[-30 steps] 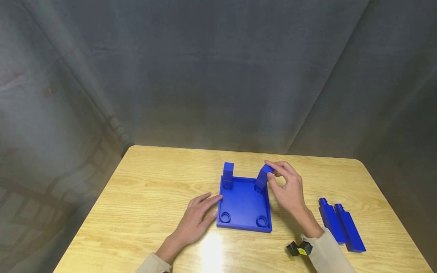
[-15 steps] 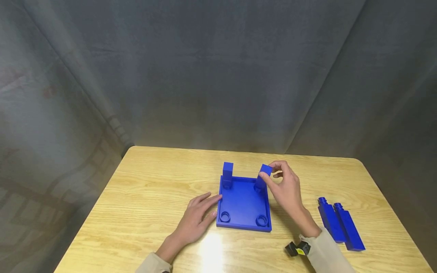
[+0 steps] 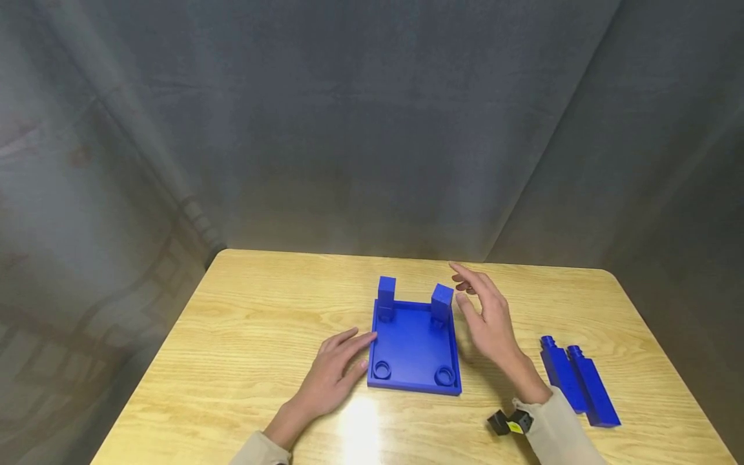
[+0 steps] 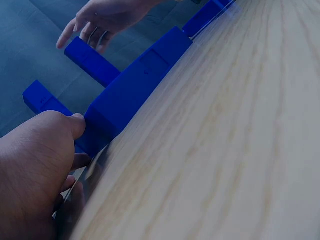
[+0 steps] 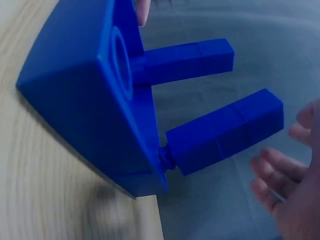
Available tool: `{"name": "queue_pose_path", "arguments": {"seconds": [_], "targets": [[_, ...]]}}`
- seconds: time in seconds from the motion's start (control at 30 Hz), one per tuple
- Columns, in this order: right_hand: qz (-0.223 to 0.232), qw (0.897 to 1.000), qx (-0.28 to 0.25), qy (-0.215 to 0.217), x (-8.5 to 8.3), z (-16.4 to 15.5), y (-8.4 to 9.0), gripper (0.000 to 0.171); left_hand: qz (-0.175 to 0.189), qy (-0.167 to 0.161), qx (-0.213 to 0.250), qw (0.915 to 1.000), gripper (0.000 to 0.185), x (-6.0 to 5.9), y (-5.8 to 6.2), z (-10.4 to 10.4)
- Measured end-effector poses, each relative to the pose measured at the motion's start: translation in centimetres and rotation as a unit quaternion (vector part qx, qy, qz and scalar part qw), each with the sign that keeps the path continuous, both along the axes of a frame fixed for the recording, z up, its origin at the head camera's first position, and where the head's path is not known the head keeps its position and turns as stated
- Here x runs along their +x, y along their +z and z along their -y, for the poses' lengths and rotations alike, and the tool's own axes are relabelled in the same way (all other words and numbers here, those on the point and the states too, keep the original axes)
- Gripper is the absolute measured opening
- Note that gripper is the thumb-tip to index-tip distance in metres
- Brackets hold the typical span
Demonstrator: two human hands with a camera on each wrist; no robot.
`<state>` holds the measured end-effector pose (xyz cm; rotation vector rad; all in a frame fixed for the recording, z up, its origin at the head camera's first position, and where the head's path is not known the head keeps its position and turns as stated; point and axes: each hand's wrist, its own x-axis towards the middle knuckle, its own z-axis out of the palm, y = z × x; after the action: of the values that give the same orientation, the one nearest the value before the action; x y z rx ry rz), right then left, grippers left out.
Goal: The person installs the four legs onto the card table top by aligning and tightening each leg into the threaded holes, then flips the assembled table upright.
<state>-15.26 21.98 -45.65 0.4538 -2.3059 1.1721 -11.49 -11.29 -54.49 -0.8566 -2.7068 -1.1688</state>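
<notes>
A square blue tabletop point(image 3: 414, 349) with a raised rim lies upside down on the table. Round threaded sockets show at its two near corners. At the far left corner a blue leg point(image 3: 386, 294) stands upright. Another blue leg point(image 3: 442, 302) stands in the far right corner; part of its thread shows above the socket in the right wrist view. Just right of that leg my right hand point(image 3: 488, 316) hovers with fingers loosely spread, holding nothing. My left hand point(image 3: 337, 374) rests on the table, its fingertips touching the tabletop's left edge.
Two more blue legs with threaded ends, a left one point(image 3: 564, 378) and a right one point(image 3: 594, 387), lie side by side on the wooden table point(image 3: 261, 310), right of my right forearm. A grey curtain point(image 3: 349, 129) hangs behind the table.
My right hand has let go of the far right leg, which it was pinching and turning, and its fingers have spread apart. The left hand has stayed in place.
</notes>
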Motion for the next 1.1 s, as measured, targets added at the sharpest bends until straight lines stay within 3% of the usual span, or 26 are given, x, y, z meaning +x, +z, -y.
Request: {"name": "queue_pose_path", "arguments": {"seconds": [0.17,0.3,0.53,0.77,0.87,1.1], "targets": [[0.025,0.997,0.06,0.045,0.26,-0.35,0.29,0.053,0.012,-0.001,0.003,0.9999,0.052,-0.06,-0.01,0.04],[0.039,0.995,0.078,0.045,0.25,-0.56,0.43,0.049,0.013,0.0,0.003,0.9999,0.052,-0.01,-0.02,0.09],[0.025,0.996,0.089,0.01,0.02,-0.82,0.3,0.038,0.006,0.001,0.006,1.0,0.052,0.07,0.07,0.04],[0.067,0.993,0.075,-0.059,0.15,-0.66,0.39,0.033,0.007,0.003,0.005,1.0,0.052,0.1,0.11,0.01],[0.065,0.993,0.069,-0.077,0.22,-0.64,0.43,0.033,0.003,0.003,0.004,1.0,0.052,0.1,0.08,0.01],[0.03,0.994,0.074,-0.069,0.06,-0.62,0.31,0.049,0.007,0.002,0.008,0.9999,0.052,0.07,0.06,0.02]]}}
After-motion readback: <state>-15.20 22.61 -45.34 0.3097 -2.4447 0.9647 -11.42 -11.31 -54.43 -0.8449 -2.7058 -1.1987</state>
